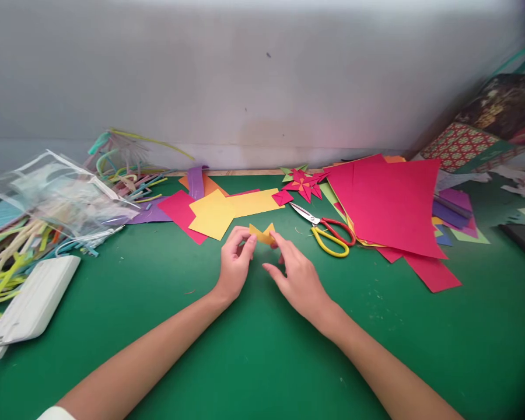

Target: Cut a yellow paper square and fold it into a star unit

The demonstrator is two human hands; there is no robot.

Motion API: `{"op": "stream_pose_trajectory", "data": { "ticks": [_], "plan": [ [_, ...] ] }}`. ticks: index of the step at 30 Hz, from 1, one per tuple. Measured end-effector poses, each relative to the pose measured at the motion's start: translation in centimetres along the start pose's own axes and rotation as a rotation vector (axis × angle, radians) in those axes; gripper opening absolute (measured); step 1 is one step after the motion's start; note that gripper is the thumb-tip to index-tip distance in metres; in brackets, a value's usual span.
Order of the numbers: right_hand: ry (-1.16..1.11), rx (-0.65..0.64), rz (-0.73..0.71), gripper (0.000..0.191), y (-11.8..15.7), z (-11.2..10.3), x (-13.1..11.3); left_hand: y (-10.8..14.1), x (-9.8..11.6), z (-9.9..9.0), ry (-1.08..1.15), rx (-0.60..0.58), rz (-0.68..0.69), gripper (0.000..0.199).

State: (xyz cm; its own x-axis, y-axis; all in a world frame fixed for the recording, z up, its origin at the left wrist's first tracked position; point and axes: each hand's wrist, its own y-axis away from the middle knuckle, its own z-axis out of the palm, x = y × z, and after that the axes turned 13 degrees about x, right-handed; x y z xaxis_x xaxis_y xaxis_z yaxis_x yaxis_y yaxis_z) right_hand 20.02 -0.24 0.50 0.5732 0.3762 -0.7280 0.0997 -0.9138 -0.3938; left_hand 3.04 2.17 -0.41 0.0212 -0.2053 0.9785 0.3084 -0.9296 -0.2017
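A small folded piece of yellow paper (pixel 262 235) with two raised points is held up over the green table. My left hand (pixel 236 259) pinches its left side between thumb and fingers. At its right point, the index finger of my right hand (pixel 298 274) touches the paper, while that thumb stands apart below. Just beyond lie yellow paper sheets (pixel 214 213) and a small red folded paper square (pixel 282 198). Scissors (pixel 326 227) with one red and one yellow handle rest to the right, blades partly apart. Behind them sits a red folded paper star (pixel 304 184).
Large red sheets (pixel 385 204) are stacked at the right. Pipe cleaners (pixel 9 256), a clear plastic bag (pixel 61 186) and a white flat device (pixel 32 297) crowd the left. A patterned box (pixel 461 146) stands at the back right, against the wall (pixel 201 76).
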Motion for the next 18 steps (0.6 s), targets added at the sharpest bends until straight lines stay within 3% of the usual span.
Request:
{"op": "stream_pose_trajectory", "data": {
  "ticks": [3,7,9,12,14,18],
  "plan": [
    [-0.111,-0.024,0.054,0.073,0.3,1.1,0.1,0.4,0.7,0.1,-0.047,-0.145,0.2,0.017],
    [-0.473,0.032,0.324,0.041,-0.3,1.4,0.7,0.6,1.0,0.3,-0.108,-0.289,0.283,0.025],
    [-0.635,0.072,0.486,0.031,-0.8,1.4,1.3,0.6,0.8,0.4,-0.183,-0.288,0.321,0.026],
    [-0.784,0.154,0.642,0.034,-1.3,1.2,2.0,0.5,0.4,0.4,-0.305,-0.182,0.386,0.024],
    [-0.852,0.181,0.69,0.034,-1.5,1.1,2.2,0.4,0.2,0.4,-0.327,-0.131,0.384,0.023],
    [-0.916,0.155,0.708,0.034,-1.5,1.0,2.3,0.0,0.0,0.4,-0.228,-0.226,0.226,0.024]
  ]
}}
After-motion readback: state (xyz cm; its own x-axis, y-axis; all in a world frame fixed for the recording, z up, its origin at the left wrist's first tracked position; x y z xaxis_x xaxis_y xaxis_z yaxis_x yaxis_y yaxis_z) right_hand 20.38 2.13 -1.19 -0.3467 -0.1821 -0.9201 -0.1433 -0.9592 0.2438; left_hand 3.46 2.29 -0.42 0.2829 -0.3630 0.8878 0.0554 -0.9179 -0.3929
